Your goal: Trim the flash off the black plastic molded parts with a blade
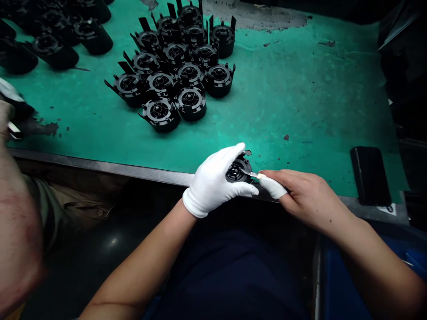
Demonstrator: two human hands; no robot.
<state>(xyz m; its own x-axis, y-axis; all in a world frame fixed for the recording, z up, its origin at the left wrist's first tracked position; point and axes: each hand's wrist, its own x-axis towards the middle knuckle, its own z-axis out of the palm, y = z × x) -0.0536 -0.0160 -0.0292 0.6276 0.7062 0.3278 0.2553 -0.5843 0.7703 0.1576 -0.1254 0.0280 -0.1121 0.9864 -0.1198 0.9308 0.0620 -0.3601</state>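
Note:
My left hand [216,180], in a white glove, is wrapped round a round black plastic housing [237,169] at the table's front edge. The housing's ringed end faces up, and the palm hides its left side. In my right hand [300,189] is a small tool with a thin metal blade [249,173], pinched between thumb and forefinger. A white cover sits on that thumb; the other fingers are bare. The blade's tip reaches over the housing's ringed face, and whether it touches is too small to tell. Most of the tool's handle is hidden by the hand.
Several similar black housings [190,100] stand grouped on the green table [287,98], with more [93,38] at the far left. A dark phone-like object [370,175] lies at the right edge. Another person's arm [18,231] comes in from the left.

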